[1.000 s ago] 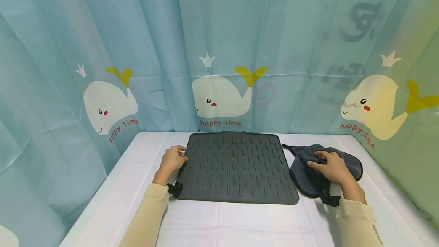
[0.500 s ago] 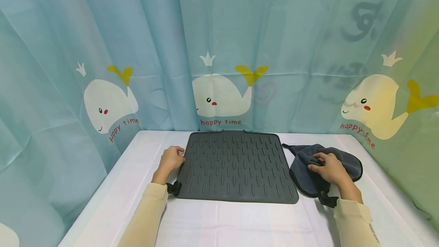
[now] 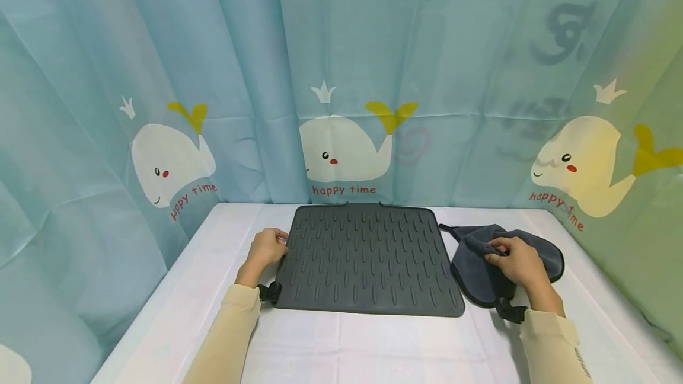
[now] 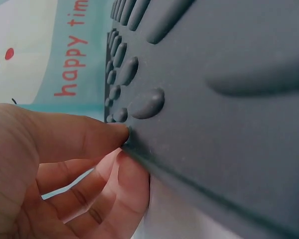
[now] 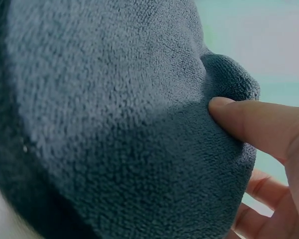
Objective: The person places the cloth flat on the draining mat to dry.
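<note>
A dark grey rubber mat (image 3: 368, 259) with raised oblong ridges lies flat on the white-covered table. My left hand (image 3: 267, 249) pinches its left edge; in the left wrist view the thumb (image 4: 84, 137) is on the top face and the curled fingers (image 4: 134, 184) are at the underside. To the right of the mat lies a crumpled dark grey-blue cloth (image 3: 477, 271) with black edging and a small loop (image 3: 447, 229). My right hand (image 3: 520, 262) pinches a raised fold of this cloth, its thumb (image 5: 259, 124) pressing the fuzzy fabric. The fingertips behind the fold are hidden.
The white tablecloth (image 3: 299, 348) spreads around both things. A blue-green curtain (image 3: 453, 76) with whale prints hangs behind the table and along its sides. The mat's tabbed far edge lies close to the curtain.
My right thumb and fingers have come together on the cloth, gathering a fold between them. My left hand has shifted very slightly left at the mat's edge. The mat stays put.
</note>
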The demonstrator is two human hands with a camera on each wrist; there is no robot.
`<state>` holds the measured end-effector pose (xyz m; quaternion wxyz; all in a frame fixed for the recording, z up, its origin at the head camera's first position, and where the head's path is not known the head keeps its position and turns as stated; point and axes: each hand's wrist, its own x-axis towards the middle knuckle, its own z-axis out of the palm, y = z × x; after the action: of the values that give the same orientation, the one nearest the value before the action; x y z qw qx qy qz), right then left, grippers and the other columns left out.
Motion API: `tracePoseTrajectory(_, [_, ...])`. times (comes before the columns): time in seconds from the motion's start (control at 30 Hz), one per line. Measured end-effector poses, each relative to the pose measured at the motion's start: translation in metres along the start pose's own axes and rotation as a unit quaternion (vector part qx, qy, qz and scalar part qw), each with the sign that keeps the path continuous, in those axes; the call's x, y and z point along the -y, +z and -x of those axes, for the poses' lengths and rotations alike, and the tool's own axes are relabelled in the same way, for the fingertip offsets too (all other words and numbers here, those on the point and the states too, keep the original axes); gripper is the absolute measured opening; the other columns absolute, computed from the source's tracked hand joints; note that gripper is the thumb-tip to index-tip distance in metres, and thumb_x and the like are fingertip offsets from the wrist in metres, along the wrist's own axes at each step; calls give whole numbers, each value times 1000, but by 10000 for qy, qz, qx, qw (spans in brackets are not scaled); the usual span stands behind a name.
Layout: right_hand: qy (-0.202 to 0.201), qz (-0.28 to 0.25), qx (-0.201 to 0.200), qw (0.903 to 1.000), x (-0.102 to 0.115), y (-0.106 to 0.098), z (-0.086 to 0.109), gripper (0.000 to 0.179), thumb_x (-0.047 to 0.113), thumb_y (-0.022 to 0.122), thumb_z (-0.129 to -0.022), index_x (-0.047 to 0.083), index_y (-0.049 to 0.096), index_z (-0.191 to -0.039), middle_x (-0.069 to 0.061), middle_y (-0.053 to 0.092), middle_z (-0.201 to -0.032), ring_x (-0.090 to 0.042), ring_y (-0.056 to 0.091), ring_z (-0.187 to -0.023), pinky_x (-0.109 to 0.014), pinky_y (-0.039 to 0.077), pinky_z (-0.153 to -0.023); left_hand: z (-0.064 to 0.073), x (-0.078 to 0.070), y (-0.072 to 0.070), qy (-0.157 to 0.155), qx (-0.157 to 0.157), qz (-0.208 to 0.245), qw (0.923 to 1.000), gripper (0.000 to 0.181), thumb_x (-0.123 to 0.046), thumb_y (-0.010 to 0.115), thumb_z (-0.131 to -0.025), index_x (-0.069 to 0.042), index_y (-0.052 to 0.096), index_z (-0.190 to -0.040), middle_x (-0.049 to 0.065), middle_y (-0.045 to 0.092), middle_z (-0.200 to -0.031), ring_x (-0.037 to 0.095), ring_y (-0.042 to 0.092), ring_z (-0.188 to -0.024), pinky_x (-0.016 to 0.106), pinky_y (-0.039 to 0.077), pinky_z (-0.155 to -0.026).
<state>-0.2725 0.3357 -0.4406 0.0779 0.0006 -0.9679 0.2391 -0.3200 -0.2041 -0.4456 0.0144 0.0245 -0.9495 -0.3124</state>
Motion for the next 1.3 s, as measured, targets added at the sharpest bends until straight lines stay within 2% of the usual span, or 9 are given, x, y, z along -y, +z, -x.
tracePoseTrajectory(0.23, [57, -21, -240, 9997, 3, -3, 3, 30, 19, 76, -90, 0, 73, -113, -25, 66, -104, -46, 62, -95, -59, 46, -76, 0, 0, 0, 32, 20, 23, 10000, 32, -1, 70, -87, 4, 71, -118, 9, 69, -87, 21, 62, -76, 40, 52, -73])
tracePoseTrajectory(0.4, [10, -23, -437, 9990, 8, -8, 4, 32, 19, 75, -90, -1, 73, -114, -29, 66, -110, -53, 61, -102, -64, 46, -80, 0, 1, 1, 2, 36, 23, 10000, 32, -1, 70, -88, 3, 71, -120, 10, 70, -90, 22, 62, -77, 40, 52, -73])
tracePoseTrajectory(0.5, [-15, -31, -544, 9985, 12, -12, 4, 32, 19, 74, -90, -1, 72, -114, -30, 66, -111, -52, 61, -101, -64, 46, -80, 0, 1, 1, 10, 26, 19, 10000, 32, 0, 70, -88, 3, 71, -119, 11, 70, -92, 23, 64, -79, 41, 52, -74])
tracePoseTrajectory(0.73, [-159, -3, -843, 9963, 20, -18, 4, 29, 19, 75, -89, 0, 73, -111, -24, 65, -101, -43, 63, -89, -52, 47, -70, 0, 1, 1, 22, -5, 1, 10000, 32, 0, 71, -87, 3, 71, -119, 11, 70, -93, 23, 64, -80, 41, 52, -74])
tracePoseTrajectory(0.93, [-291, -61, -1117, 9933, 28, -24, 6, 25, 16, 77, -87, 1, 74, -108, -18, 63, -95, -32, 59, -78, -35, 39, -60, 0, 2, 1, 85, 3, 18, 10000, 33, 1, 71, -86, 3, 71, -119, 10, 69, -91, 22, 63, -78, 41, 52, -74])
tracePoseTrajectory(1.1, [-393, -83, -1337, 9902, 33, -27, 7, 26, 13, 78, -88, 1, 74, -110, -18, 63, -96, -30, 57, -78, -34, 37, -61, 1, 4, 1, 135, 31, 64, 9999, 34, 1, 70, -86, 3, 70, -120, 10, 68, -91, 22, 62, -79, 40, 52, -74])
tracePoseTrajectory(1.3, [-507, -141, -1549, 9865, 40, -30, 8, 27, 13, 79, -87, 0, 73, -110, -21, 64, -97, -35, 60, -81, -36, 39, -63, 1, 5, 1, 165, 24, 67, 9998, 34, 2, 70, -86, 4, 70, -120, 9, 67, -89, 22, 60, -78, 39, 50, -73])
